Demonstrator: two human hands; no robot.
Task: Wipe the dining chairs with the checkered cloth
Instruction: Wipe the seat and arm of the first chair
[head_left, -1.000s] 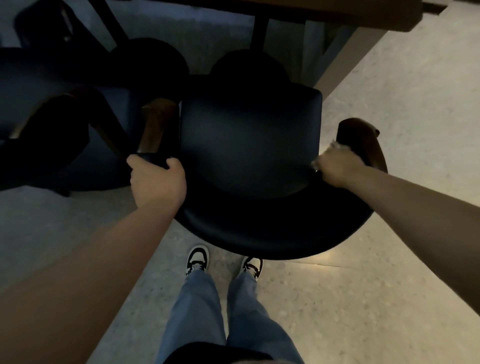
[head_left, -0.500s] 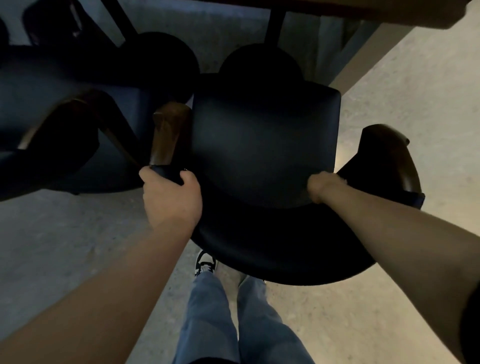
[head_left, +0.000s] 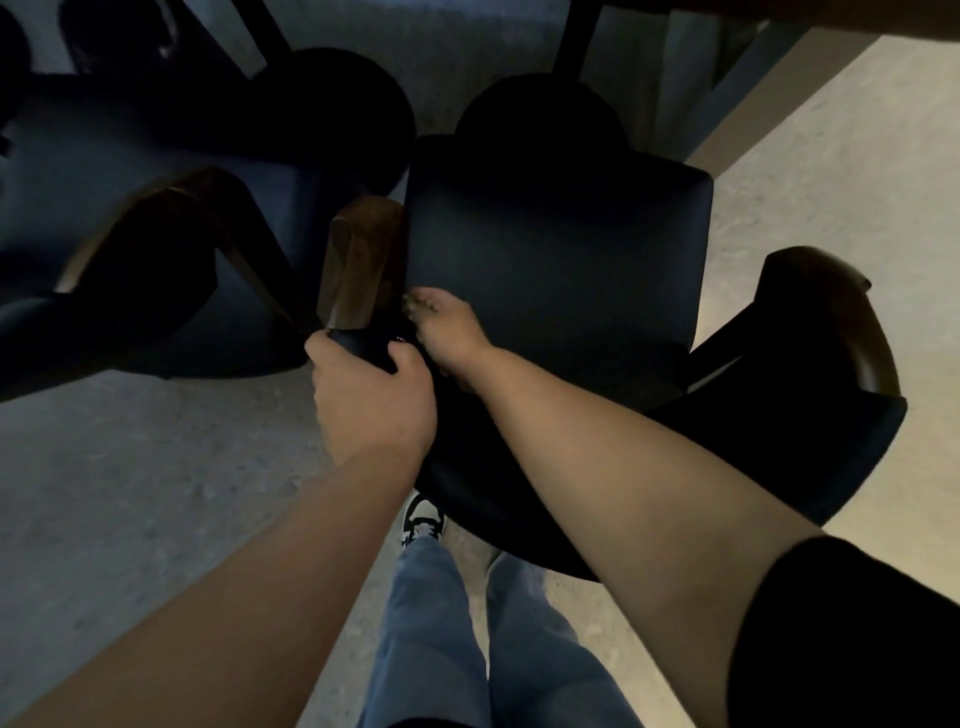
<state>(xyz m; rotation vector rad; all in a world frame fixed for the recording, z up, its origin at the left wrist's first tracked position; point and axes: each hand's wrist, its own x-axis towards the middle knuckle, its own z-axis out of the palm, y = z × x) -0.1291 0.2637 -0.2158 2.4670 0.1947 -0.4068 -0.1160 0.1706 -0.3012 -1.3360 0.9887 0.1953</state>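
The left hand (head_left: 371, 400) grips the dark chair's (head_left: 550, 270) back by its wooden armrest (head_left: 358, 265), and the right hand (head_left: 447, 327) presses the seat's left corner just beside it, curled over a barely seen checkered cloth (head_left: 415, 304).

Dim speckled floor (head_left: 156, 493), table (head_left: 831, 15) overhead

You stand behind the chair (head_left: 550, 270), its back curving just before your legs (head_left: 467, 639) and its seat reaching away under the desk (head_left: 831, 15). Your left hand (head_left: 371, 400) sits on the back's left end, just below the left armrest (head_left: 358, 265). Your right hand (head_left: 449, 327) lies on the seat's rear left corner, beside the left hand. A second chair (head_left: 130, 208) stands to the left, close alongside. The right armrest (head_left: 831, 312) is far right.
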